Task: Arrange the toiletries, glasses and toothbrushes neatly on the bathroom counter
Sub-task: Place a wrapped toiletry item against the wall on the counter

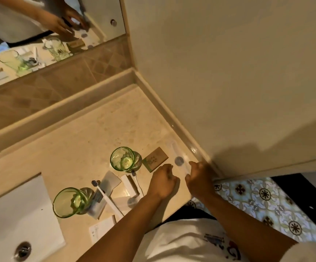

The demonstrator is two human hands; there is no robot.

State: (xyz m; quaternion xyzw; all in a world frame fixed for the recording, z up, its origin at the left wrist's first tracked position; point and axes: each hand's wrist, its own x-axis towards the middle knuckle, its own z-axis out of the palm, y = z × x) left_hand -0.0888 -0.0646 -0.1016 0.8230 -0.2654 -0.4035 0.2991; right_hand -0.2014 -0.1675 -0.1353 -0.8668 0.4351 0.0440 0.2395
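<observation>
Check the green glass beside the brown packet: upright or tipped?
Upright. The green glass stands on the counter, its round rim facing up beside the brown packet.

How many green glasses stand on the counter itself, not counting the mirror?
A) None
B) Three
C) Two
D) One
C: one green glass stands next to the brown packet, and a second green glass stands close to the sink, beside a white toothbrush; the other green shapes are only reflections in the mirror.
</observation>
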